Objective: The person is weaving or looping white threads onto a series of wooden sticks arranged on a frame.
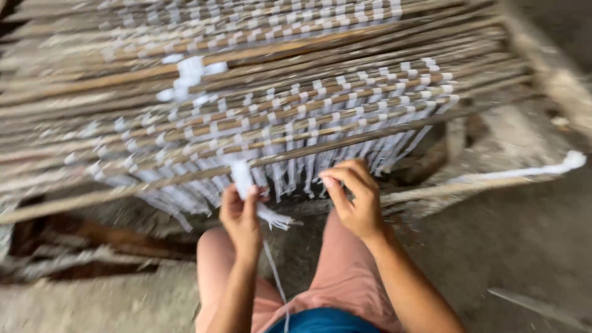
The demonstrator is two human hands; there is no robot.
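Our left hand [242, 216] gripped a white strip bundle [246, 185]; right hand [354, 197] was half-curled, holding nothing we could see, just below the woven stick mat [277, 111].

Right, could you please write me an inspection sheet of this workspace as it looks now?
Surface: grey, dusty concrete floor.
Job's things: mat of long brown sticks woven with white strips; loose strip ends hang from its near edge.
Clutter: one stray stick with a white wrapped end lying at right.
Grippers: left hand grips a bundle of white strips; right hand pinches at the hanging ends.
Cables: nothing seen.
Surroundings: the person's knees in pink shorts; picture is motion-blurred.
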